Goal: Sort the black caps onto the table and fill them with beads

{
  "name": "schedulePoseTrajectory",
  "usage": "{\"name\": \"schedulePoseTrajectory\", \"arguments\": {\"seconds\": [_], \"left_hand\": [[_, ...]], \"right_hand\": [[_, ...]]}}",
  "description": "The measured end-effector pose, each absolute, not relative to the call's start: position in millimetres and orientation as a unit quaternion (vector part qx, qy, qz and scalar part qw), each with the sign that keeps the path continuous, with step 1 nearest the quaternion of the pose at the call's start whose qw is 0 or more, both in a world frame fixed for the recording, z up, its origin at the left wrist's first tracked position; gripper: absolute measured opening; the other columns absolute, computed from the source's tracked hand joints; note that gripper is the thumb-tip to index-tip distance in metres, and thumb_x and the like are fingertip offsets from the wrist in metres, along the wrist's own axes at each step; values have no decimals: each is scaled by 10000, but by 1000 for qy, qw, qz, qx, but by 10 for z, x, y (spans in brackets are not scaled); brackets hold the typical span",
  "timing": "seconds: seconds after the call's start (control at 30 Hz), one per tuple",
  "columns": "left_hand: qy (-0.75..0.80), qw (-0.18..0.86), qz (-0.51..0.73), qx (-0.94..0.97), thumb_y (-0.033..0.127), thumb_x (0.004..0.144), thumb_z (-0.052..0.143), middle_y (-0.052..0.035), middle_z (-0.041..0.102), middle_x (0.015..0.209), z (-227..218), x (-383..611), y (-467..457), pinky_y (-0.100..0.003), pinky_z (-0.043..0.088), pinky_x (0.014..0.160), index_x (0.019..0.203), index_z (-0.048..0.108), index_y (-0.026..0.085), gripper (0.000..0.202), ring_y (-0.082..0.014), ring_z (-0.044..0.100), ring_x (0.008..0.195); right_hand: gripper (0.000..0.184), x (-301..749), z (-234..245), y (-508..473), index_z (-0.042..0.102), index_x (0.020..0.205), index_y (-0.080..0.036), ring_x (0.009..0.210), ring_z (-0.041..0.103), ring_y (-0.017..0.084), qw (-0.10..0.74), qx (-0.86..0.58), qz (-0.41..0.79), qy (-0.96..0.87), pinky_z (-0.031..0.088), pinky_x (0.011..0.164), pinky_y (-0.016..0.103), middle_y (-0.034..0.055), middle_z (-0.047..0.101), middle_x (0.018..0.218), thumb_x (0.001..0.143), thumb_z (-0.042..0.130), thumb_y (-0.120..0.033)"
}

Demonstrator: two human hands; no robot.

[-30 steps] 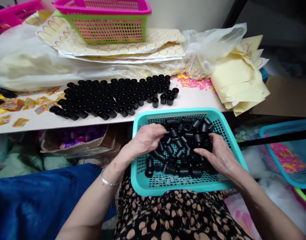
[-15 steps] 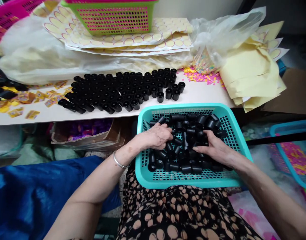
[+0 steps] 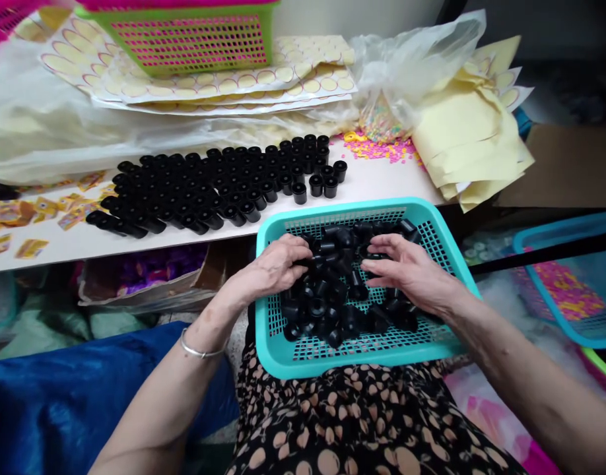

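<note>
A turquoise plastic basket (image 3: pixel 370 366) rests on my lap, holding many short black plastic cylinders (image 3: pixel 317 307) that lie jumbled on their sides and ends. At its left side my left hand (image 3: pixel 278 264) reaches in over the rim, fingers curved and apart, tips touching the black pieces. Across from it, my right hand (image 3: pixel 406 269) hovers over the pieces with spread fingers and thumb; a dark piece shows between them, but no grip on it is visible. Beyond the basket, rows of black cylinders (image 3: pixel 184 188) stand upright on the white table (image 3: pixel 377 181).
A green and pink basket (image 3: pixel 194 39) stands on sheets of round stickers (image 3: pixel 327 86) at the back. Pink and yellow beads (image 3: pixel 382 150), a clear bag (image 3: pixel 397 72) and yellow paper (image 3: pixel 474 138) lie to the right. Below the table sits a cardboard box (image 3: pixel 144 290).
My hands have shifted among the loose black cylinders, which lie differently now. My right hand's fingers have spread. The whole view has swung slightly right.
</note>
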State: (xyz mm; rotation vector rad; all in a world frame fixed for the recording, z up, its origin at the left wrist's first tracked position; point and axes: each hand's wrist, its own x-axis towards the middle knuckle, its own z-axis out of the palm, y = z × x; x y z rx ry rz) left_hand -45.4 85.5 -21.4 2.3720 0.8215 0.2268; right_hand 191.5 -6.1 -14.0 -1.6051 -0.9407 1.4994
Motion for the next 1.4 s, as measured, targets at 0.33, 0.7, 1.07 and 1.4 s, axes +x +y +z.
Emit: {"name": "schedulePoseTrajectory", "arguments": {"seconds": [0.33,0.7,1.07,1.4], "left_hand": [[262,242,-108,928,102,649,541,-35,582,916,-125,-556,371,-356,378,814,974,578,216,347,-228,469,937],[484,425,178,743,305,697,665,19,561,730,-458,-351,565,-258,412,598,1143,454,210,502,-133,526,638],[416,446,101,786,189,702,587,-64,654,952,-249,-402,593,-358,460,815,968,636,180,271,-215,573,907],[134,206,-120,962,33,690,424,-113,627,1039,-321,99,254,-725,45,988,1082,588,186,452,-379,236,1337]], "right_hand": [[367,2250,-276,-674,547,1147,-256,1066,536,238,102,-563,471,-671,459,894,407,48,571,1153,780,565,-252],[321,1709,-437,-346,568,1012,-152,867,601,262,-63,-592,202,-778,463,695,356,131,627,971,775,388,-31],[135,2447,-329,-354,585,921,-193,721,551,173,203,-672,269,-659,389,622,284,21,618,822,813,523,-247],[224,2517,-289,-592,550,989,-164,807,540,200,96,-687,281,-663,432,731,327,69,577,917,787,454,-146]]}}
